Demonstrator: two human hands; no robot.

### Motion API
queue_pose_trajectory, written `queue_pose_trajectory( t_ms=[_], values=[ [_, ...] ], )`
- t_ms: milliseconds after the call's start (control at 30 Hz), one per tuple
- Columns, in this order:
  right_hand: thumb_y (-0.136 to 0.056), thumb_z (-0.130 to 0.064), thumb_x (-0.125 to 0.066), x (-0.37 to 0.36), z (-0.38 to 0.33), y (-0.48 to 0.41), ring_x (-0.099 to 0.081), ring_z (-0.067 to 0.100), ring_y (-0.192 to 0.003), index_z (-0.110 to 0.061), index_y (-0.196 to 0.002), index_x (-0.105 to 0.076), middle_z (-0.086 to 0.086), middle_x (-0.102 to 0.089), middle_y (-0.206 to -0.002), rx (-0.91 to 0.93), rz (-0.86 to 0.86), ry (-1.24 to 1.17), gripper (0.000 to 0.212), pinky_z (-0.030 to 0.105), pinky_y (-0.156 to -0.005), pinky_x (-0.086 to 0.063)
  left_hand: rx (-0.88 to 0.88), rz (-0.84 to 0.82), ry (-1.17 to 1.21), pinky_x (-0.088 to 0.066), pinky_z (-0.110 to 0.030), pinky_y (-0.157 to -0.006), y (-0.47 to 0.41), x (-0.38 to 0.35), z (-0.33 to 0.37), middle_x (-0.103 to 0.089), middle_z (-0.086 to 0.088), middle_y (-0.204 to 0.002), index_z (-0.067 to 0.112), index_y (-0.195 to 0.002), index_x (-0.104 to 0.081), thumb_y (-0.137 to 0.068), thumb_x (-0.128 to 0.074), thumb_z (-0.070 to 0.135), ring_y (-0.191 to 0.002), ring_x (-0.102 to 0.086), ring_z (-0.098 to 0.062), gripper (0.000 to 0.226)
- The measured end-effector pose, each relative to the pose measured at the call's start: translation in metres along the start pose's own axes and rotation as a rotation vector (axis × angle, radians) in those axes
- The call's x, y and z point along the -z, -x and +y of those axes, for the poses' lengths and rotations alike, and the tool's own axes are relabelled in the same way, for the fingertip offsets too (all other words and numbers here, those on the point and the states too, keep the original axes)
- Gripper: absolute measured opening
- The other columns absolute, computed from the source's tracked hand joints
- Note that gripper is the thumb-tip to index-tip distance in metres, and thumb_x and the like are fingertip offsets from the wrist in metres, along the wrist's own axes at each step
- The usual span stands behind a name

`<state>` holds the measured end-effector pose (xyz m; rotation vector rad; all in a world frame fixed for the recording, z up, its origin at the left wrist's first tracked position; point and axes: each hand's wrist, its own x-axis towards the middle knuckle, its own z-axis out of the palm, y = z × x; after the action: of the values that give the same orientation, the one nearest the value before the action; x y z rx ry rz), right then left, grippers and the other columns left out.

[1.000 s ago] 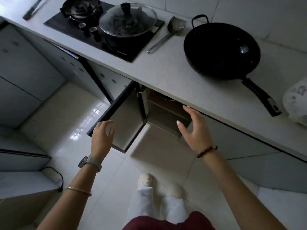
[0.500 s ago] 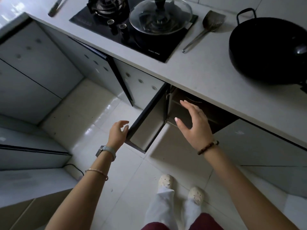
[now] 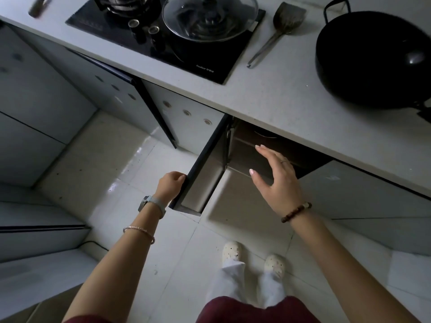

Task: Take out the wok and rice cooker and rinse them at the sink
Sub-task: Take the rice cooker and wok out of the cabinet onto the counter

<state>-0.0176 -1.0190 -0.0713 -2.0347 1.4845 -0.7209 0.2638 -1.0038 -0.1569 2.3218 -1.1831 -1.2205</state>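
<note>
Head view: left hand [image 3: 171, 185] gripping cabinet door [image 3: 202, 160] edge; right hand [image 3: 277, 180] open, fingers spread, at dark opening. Risk: losing grip, door swinging onto that wrist.

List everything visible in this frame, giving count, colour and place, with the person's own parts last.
wok: one, black, on the countertop at right
spatula: one, grey metal, on the countertop between hob and wok
glass lid: one, clear, over a dark pot on the hob
hob: one, black, set into the countertop
countertop: one, white, across the top
cabinet door: one, dark-edged, swung open below the countertop
shoes: two, white, on the pale floor tiles
left hand: one, grips the cabinet door's edge
right hand: one, fingers straight, in front of the open cabinet
</note>
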Motion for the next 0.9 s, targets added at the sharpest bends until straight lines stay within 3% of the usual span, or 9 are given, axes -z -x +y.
queue_pose_trajectory(
  t_ms=[167,367,467,567,633,767,833,900],
  values=[
    [-0.090,-0.036,-0.054,0.009,0.011,0.009,-0.039,0.010,-0.134,-0.020,-0.139,-0.045,-0.001,-0.048,-0.141,-0.005,0.040,0.036,0.052,0.037,-0.112,-0.034,0.016,-0.018,0.017,-0.048,-0.037,-0.093,0.009,-0.011,0.006,-0.068,-0.014,-0.105,0.004,-0.102,-0.070,-0.098,-0.046,0.018,-0.103,-0.060,-0.032,0.029],
    [-0.090,-0.038,-0.051,0.035,0.038,0.034,-0.041,0.013,-0.133,-0.019,-0.139,-0.045,0.000,-0.047,-0.142,-0.032,0.091,0.063,0.052,0.036,-0.110,-0.036,0.067,-0.086,0.104,-0.052,-0.047,-0.093,0.015,-0.034,0.015,-0.068,-0.020,-0.103,0.013,-0.077,-0.062,-0.096,-0.048,0.024,-0.097,-0.064,-0.035,0.026],
    [-0.092,-0.030,-0.055,0.054,0.057,0.049,-0.040,0.012,-0.133,-0.021,-0.139,-0.044,-0.002,-0.045,-0.142,-0.079,0.118,0.063,0.049,0.030,-0.110,-0.035,0.109,-0.113,0.198,-0.055,-0.042,-0.090,0.020,-0.061,0.024,-0.069,-0.018,-0.104,0.008,-0.088,-0.066,-0.097,-0.049,0.022,-0.090,-0.068,-0.031,0.024],
    [-0.093,-0.025,-0.057,0.076,0.078,0.062,-0.043,0.014,-0.131,-0.019,-0.138,-0.045,-0.001,-0.047,-0.142,-0.115,0.154,0.085,0.047,0.024,-0.107,-0.032,0.150,-0.171,0.359,-0.058,-0.032,-0.075,0.030,-0.091,0.041,-0.067,-0.020,-0.103,-0.006,-0.107,-0.063,-0.098,-0.048,0.015,-0.084,-0.067,-0.029,0.028],
    [-0.093,-0.028,-0.054,0.091,0.093,0.072,-0.044,0.014,-0.130,-0.018,-0.138,-0.045,0.000,-0.047,-0.142,-0.141,0.164,0.097,0.047,0.023,-0.106,-0.033,0.181,-0.226,0.492,-0.057,-0.027,-0.067,0.040,-0.111,0.056,-0.066,-0.020,-0.096,-0.007,-0.106,-0.061,-0.097,-0.046,0.011,-0.079,-0.065,-0.028,0.025],
    [-0.094,-0.028,-0.051,0.125,0.121,0.090,-0.044,0.015,-0.130,-0.018,-0.139,-0.045,0.000,-0.048,-0.142,-0.163,0.196,0.108,0.046,0.029,-0.108,-0.036,0.218,-0.313,0.676,-0.055,-0.034,-0.083,0.049,-0.151,0.091,-0.063,-0.017,-0.086,0.000,-0.090,-0.061,-0.097,-0.043,0.010,-0.078,-0.063,-0.028,0.022],
    [-0.094,-0.022,-0.054,0.141,0.134,0.097,-0.043,0.015,-0.130,-0.017,-0.138,-0.045,0.000,-0.048,-0.141,-0.189,0.205,0.102,0.045,0.027,-0.109,-0.033,0.228,-0.323,0.753,-0.053,-0.038,-0.090,0.049,-0.173,0.109,-0.062,-0.016,-0.083,-0.003,-0.093,-0.060,-0.096,-0.043,0.009,-0.078,-0.062,-0.027,0.021],
    [-0.095,-0.020,-0.054,0.155,0.149,0.103,-0.044,0.015,-0.129,-0.016,-0.138,-0.047,0.000,-0.050,-0.139,-0.208,0.227,0.101,0.044,0.029,-0.109,-0.034,0.243,-0.327,0.839,-0.054,-0.037,-0.087,0.048,-0.195,0.129,-0.060,-0.014,-0.080,-0.005,-0.097,-0.058,-0.096,-0.045,0.009,-0.077,-0.060,-0.026,0.019]
  ],
)
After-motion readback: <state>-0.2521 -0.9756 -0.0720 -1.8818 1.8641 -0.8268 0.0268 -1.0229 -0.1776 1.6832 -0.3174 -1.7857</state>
